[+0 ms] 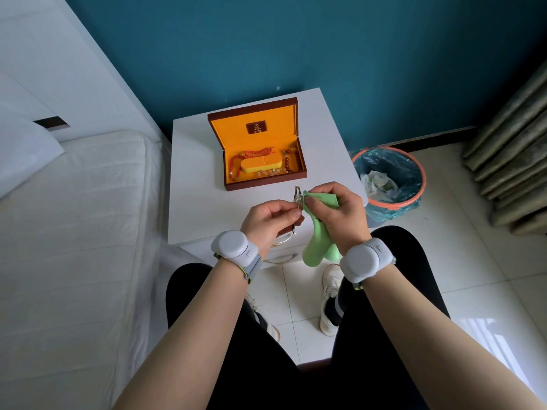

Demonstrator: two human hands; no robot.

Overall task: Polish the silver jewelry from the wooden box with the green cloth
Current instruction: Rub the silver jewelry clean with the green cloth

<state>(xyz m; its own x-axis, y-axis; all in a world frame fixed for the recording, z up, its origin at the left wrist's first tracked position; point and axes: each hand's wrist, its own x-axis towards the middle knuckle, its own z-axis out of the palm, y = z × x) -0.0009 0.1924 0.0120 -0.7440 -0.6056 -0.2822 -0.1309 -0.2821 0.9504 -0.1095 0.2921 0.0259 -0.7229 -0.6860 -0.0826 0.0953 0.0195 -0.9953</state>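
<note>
Head view: the left hand (270,221) pinches a silver piece (298,195) between thumb and curled fingers, over the near edge of a white table (195,184). Part of the piece sticks up above the fingertips; a thin silver curve shows below the palm. Just to its right, touching it, the right hand (336,213) grips one green cloth (319,232), fingers curled round it, and presses a fold of it against the piece's upper end. The rest of the cloth hangs down below the hand, in front of the table's drawer.

One wooden box (257,143) stands open on the table, just beyond both hands and apart from them, its lid upright. Its orange lining holds one red bead string (251,156), a dark red bead string (293,161) and a row of pale beads (272,172) around a raised orange pad.

Each wrist wears one grey band: two in all. One bin (390,179) with a blue liner stands on the floor right of the table. A bed (74,232) lies to the left.
</note>
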